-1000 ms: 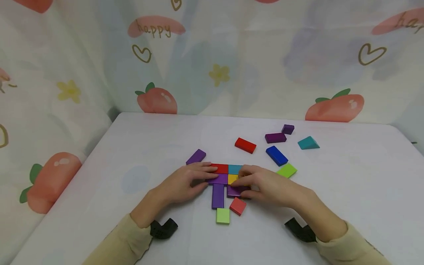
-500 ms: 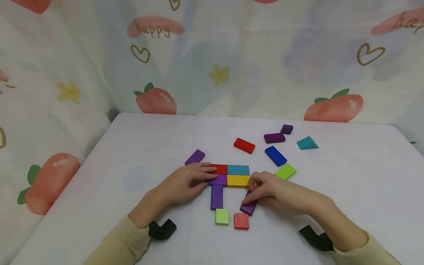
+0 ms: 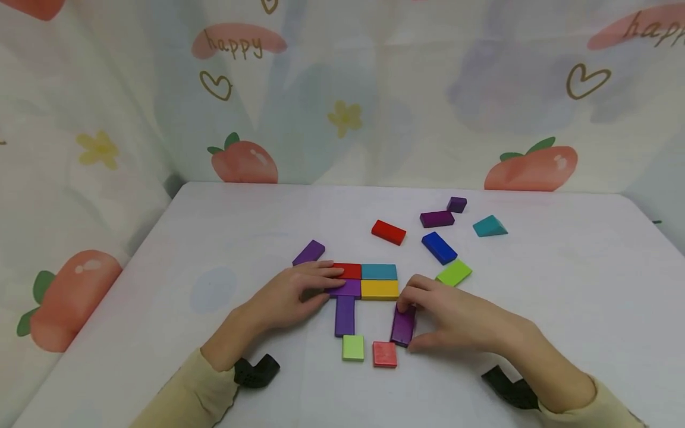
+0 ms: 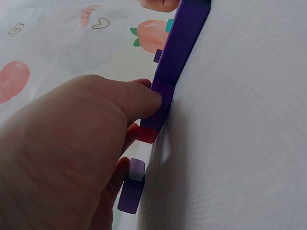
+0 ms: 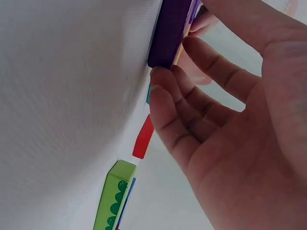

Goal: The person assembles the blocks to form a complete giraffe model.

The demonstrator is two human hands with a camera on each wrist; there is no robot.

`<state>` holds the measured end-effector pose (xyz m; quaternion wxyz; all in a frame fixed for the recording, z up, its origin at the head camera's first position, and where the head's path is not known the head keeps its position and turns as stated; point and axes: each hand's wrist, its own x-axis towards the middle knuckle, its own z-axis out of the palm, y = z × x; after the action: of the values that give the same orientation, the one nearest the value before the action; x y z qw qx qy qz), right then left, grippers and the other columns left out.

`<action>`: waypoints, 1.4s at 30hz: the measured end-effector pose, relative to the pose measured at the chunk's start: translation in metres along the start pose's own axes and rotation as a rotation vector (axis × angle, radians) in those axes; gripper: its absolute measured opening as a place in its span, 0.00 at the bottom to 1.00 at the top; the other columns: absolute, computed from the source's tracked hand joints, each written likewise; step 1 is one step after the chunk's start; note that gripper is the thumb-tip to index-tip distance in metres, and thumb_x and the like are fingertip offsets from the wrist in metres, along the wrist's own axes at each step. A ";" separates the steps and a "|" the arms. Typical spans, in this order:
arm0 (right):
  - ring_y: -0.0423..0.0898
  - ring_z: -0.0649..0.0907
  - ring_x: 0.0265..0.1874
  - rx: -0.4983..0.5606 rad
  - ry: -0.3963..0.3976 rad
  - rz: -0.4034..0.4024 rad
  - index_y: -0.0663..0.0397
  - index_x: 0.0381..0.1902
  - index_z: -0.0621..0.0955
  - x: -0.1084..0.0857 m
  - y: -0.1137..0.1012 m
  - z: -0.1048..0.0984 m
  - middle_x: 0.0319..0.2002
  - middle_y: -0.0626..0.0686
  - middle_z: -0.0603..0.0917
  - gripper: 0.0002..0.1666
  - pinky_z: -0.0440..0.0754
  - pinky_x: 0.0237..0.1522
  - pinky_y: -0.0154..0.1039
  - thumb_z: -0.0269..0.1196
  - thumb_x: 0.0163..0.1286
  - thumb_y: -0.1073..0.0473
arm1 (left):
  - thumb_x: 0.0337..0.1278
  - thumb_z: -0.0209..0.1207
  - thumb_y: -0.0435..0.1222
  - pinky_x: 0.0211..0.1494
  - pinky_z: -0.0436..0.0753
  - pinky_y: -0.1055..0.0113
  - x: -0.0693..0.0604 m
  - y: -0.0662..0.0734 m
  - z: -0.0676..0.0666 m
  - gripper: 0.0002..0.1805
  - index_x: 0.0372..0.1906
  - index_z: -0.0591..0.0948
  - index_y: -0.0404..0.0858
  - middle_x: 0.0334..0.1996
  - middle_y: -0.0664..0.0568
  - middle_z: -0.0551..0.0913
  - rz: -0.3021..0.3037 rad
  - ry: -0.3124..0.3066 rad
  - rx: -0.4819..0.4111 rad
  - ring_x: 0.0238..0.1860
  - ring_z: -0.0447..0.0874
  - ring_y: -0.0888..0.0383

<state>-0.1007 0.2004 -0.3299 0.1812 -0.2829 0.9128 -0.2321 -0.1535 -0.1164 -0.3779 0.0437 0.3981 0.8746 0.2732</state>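
Note:
Flat wooden blocks lie joined on the table. A red block (image 3: 351, 270) and a teal block (image 3: 379, 271) sit above a purple block (image 3: 350, 289) and a yellow block (image 3: 379, 289). Another purple block (image 3: 345, 316) points down from the left half, with a light green square block (image 3: 353, 348) at its lower end. My left hand (image 3: 294, 291) rests its fingers on the red and purple blocks, thumb against the purple one's side. My right hand (image 3: 460, 315) holds a purple block (image 3: 404, 325), fingers at its far end and thumb by its near end. A red square block (image 3: 385, 354) lies just below.
Behind the right hand lie a bright green block (image 3: 454, 273), a blue block (image 3: 439, 248), a red block (image 3: 389, 232), dark purple blocks (image 3: 437, 219) and a teal wedge (image 3: 489, 226). One purple block (image 3: 308, 252) lies slanted beyond the left hand.
The right hand has drawn the purple block away from under the yellow one and turned it nearly upright. The red square block has shifted down and straightened. The left hand stays put.

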 end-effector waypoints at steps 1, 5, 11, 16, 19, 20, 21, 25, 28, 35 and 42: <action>0.40 0.76 0.49 0.002 0.000 -0.004 0.39 0.50 0.81 0.000 -0.001 0.000 0.49 0.39 0.74 0.25 0.82 0.54 0.43 0.76 0.58 0.42 | 0.67 0.64 0.35 0.70 0.70 0.54 0.000 0.000 0.000 0.21 0.63 0.83 0.46 0.68 0.61 0.74 0.000 0.001 0.000 0.73 0.63 0.58; 0.42 0.76 0.53 0.007 0.000 -0.033 0.37 0.49 0.81 0.001 -0.002 0.002 0.52 0.39 0.74 0.21 0.81 0.57 0.45 0.76 0.59 0.47 | 0.67 0.64 0.35 0.70 0.69 0.54 -0.001 0.000 -0.001 0.21 0.63 0.83 0.46 0.68 0.61 0.74 0.002 0.004 0.000 0.73 0.64 0.58; 0.42 0.77 0.54 -0.036 0.047 -0.091 0.39 0.54 0.83 0.001 0.000 0.005 0.54 0.40 0.74 0.23 0.82 0.56 0.43 0.75 0.61 0.49 | 0.67 0.64 0.35 0.70 0.69 0.54 0.000 0.001 -0.001 0.21 0.63 0.83 0.47 0.68 0.60 0.75 -0.001 0.002 0.002 0.73 0.64 0.58; 0.40 0.77 0.52 -0.067 0.078 -0.122 0.42 0.56 0.85 0.001 0.002 0.007 0.52 0.40 0.73 0.25 0.83 0.53 0.40 0.76 0.61 0.51 | 0.67 0.63 0.35 0.70 0.69 0.54 0.001 0.002 -0.002 0.21 0.64 0.83 0.47 0.68 0.60 0.75 -0.011 -0.007 0.002 0.73 0.64 0.59; 0.40 0.77 0.51 -0.082 0.089 -0.125 0.42 0.57 0.85 0.001 0.002 0.007 0.51 0.40 0.73 0.25 0.83 0.52 0.39 0.76 0.61 0.51 | 0.67 0.63 0.36 0.70 0.69 0.54 0.001 0.002 -0.002 0.21 0.64 0.82 0.47 0.68 0.60 0.74 -0.013 -0.011 0.003 0.73 0.64 0.58; 0.40 0.77 0.51 -0.083 0.090 -0.125 0.42 0.57 0.85 0.001 0.002 0.007 0.51 0.41 0.73 0.25 0.83 0.52 0.39 0.76 0.61 0.50 | 0.67 0.63 0.35 0.70 0.69 0.54 0.001 0.002 -0.002 0.21 0.64 0.83 0.47 0.68 0.60 0.75 -0.012 -0.010 0.003 0.73 0.64 0.58; 0.41 0.77 0.50 -0.084 0.090 -0.125 0.42 0.57 0.85 0.001 0.002 0.007 0.51 0.41 0.73 0.25 0.83 0.51 0.39 0.76 0.61 0.50 | 0.67 0.63 0.35 0.70 0.69 0.54 0.001 0.002 -0.002 0.21 0.64 0.83 0.47 0.68 0.60 0.75 -0.011 -0.009 0.002 0.73 0.64 0.58; 0.41 0.77 0.51 -0.058 0.096 -0.121 0.40 0.57 0.85 0.003 0.002 0.006 0.52 0.42 0.74 0.24 0.83 0.52 0.40 0.74 0.63 0.49 | 0.67 0.63 0.35 0.70 0.69 0.54 0.001 0.002 -0.002 0.21 0.63 0.83 0.46 0.68 0.59 0.75 -0.007 -0.006 -0.003 0.73 0.64 0.58; 0.42 0.77 0.52 -0.038 0.143 -0.098 0.42 0.59 0.84 0.005 0.005 0.004 0.53 0.43 0.75 0.25 0.83 0.53 0.41 0.73 0.64 0.50 | 0.67 0.63 0.35 0.70 0.70 0.54 0.001 0.002 -0.002 0.21 0.63 0.83 0.46 0.68 0.59 0.75 -0.006 -0.007 -0.003 0.73 0.64 0.58; 0.56 0.70 0.68 -0.079 0.225 -0.060 0.47 0.69 0.76 0.011 0.011 0.002 0.70 0.53 0.70 0.38 0.78 0.60 0.55 0.73 0.63 0.45 | 0.67 0.64 0.35 0.70 0.69 0.54 -0.001 0.002 -0.004 0.21 0.63 0.83 0.46 0.68 0.59 0.75 -0.010 -0.005 -0.008 0.73 0.65 0.58; 0.57 0.66 0.72 -0.109 0.153 -0.087 0.51 0.71 0.75 0.019 0.011 0.003 0.74 0.53 0.67 0.40 0.72 0.65 0.56 0.71 0.65 0.43 | 0.67 0.63 0.36 0.71 0.69 0.54 0.000 0.002 -0.002 0.21 0.63 0.83 0.47 0.68 0.60 0.74 -0.008 -0.009 -0.014 0.73 0.64 0.58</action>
<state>-0.1184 0.1961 -0.3418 0.0853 -0.3130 0.9221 -0.2108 -0.1533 -0.1165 -0.3750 0.0517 0.3953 0.8741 0.2775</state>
